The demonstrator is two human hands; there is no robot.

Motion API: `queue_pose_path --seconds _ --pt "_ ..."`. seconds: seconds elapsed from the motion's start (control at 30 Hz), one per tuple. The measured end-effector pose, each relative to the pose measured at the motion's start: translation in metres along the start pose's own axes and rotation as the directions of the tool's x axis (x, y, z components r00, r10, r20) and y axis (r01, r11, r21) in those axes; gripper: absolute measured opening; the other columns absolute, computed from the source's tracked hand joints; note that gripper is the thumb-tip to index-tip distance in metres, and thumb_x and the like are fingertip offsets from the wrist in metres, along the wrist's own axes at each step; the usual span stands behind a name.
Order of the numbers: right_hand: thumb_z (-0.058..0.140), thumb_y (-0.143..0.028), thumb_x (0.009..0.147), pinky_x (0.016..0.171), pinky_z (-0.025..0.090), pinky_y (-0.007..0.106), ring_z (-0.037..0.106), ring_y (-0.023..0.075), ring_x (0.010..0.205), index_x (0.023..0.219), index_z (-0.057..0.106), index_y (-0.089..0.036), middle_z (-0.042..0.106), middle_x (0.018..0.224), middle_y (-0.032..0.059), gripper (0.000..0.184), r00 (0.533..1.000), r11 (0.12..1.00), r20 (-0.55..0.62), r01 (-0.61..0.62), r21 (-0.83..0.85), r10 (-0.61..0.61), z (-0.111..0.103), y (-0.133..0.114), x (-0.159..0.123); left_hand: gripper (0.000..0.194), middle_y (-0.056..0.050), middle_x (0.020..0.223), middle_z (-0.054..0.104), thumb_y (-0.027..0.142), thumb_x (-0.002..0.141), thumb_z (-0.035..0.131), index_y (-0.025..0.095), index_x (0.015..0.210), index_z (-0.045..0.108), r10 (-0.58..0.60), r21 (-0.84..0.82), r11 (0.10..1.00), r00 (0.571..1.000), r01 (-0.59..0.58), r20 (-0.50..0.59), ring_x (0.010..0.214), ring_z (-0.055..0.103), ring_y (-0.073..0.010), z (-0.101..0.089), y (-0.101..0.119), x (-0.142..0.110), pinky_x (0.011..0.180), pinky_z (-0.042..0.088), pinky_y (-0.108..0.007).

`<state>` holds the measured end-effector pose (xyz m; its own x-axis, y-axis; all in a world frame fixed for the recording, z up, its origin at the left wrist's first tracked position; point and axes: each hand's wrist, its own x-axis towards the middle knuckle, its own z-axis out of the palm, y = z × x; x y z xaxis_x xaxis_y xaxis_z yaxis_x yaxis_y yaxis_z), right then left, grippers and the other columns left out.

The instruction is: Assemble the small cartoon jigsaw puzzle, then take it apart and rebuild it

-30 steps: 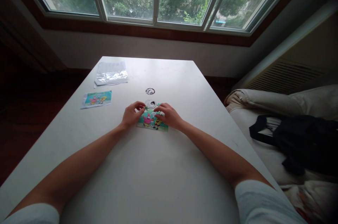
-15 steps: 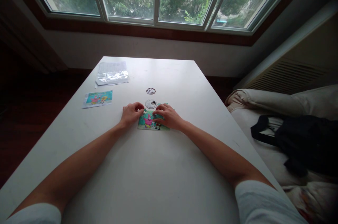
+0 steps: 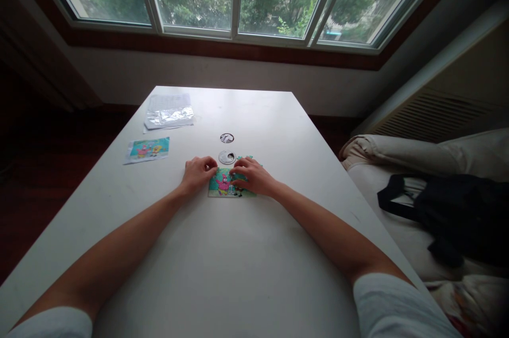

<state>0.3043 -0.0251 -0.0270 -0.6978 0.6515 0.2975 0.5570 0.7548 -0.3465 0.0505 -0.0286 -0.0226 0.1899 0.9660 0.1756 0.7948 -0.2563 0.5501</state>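
Observation:
A small jigsaw puzzle [image 3: 222, 185] with a pink cartoon figure on a green-blue ground lies flat on the white table. At its upper left corner my left hand [image 3: 198, 172] is closed, thumb and forefinger pinched on a puzzle piece that the fingertips mostly cover. Over the right part of the puzzle rests my right hand [image 3: 254, 176], fingers curled down onto it and hiding much of that side. A bit of green puzzle [image 3: 245, 157] shows just beyond the right knuckles.
Two round discs [image 3: 227, 138] lie beyond the puzzle, one behind the other. To the left is a printed picture sheet [image 3: 149, 149], with papers and a clear plastic bag [image 3: 169, 112] behind it. A black bag [image 3: 457, 216] lies on the pale sofa [image 3: 369, 168] at right.
The puzzle has shifted very slightly toward me, and its upper left corner, jagged before, now looks more filled in. Both hands stay in nearly the same place.

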Motion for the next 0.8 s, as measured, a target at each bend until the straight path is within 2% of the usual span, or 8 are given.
queue_pose_path --seconds 0.33,0.8 --pt "0.070 -0.045 0.090 0.093 0.042 0.039 0.054 0.0248 0.104 0.117 0.071 -0.027 0.064 0.114 0.0100 0.032 1.000 1.000 0.001 0.017 0.001 -0.017 0.0013 0.0033 -0.0002 0.011 -0.002 0.084 0.072 0.031 0.083 0.063 0.026 0.084 0.072 0.080 0.071 0.994 0.997 -0.078 -0.023 0.089 0.060 -0.0243 0.0024 -0.0011 0.0003 0.083 0.040 -0.038" --pt "0.068 -0.048 0.092 0.094 0.043 0.040 0.055 0.0252 0.104 0.116 0.071 -0.025 0.065 0.115 0.0103 0.033 0.999 0.999 -0.005 0.034 0.010 -0.034 0.0016 0.0045 -0.0007 0.010 -0.002 0.085 0.071 0.027 0.085 0.061 0.025 0.087 0.071 0.115 0.082 0.990 0.993 -0.113 -0.025 0.089 0.059 -0.0237 0.0047 -0.0026 -0.0015 0.084 0.040 -0.039"
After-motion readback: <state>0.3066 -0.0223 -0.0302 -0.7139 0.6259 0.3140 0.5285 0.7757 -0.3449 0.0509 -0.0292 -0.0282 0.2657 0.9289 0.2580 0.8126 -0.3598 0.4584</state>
